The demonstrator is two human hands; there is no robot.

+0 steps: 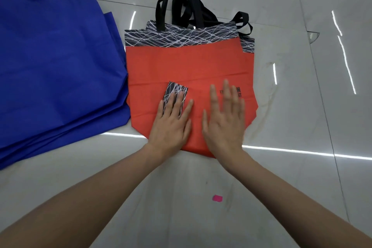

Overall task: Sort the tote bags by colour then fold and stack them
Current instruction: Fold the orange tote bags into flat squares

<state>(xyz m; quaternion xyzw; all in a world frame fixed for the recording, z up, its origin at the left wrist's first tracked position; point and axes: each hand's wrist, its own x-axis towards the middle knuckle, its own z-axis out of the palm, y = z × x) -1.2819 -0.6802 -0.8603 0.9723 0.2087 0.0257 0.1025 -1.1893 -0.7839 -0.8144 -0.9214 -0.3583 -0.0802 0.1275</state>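
At far left, a stack of blue tote bags [56, 62] lies flat on the glossy white tiled floor [302, 106], the edges of the layers fanned out along its near side and its blue handles at the upper left corner. Just beside it, with the edges nearly touching, lies a pile of red tote bags [187, 64]. Each has a black band crossed with white lines [181, 36] along the mouth. Their black handles [189, 2] trail away from the viewer, and the corners of lower bags show at the upper right.

On the near half of the top red bag, the left hand [171, 125] rests palm down. Its fingers [177, 100] are straight and slightly spread, holding nothing, with the tips over a small patch [174, 90] of the same black and white pattern. To its right the right hand [223, 121], slightly blurred, also lies flat on the fabric. Its fingers [226, 90] are extended and open, partly covering dark printed lettering [238, 90] that cannot be read.

Nearer the viewer, between the forearms, a small pink scrap [217, 198] lies on the floor.
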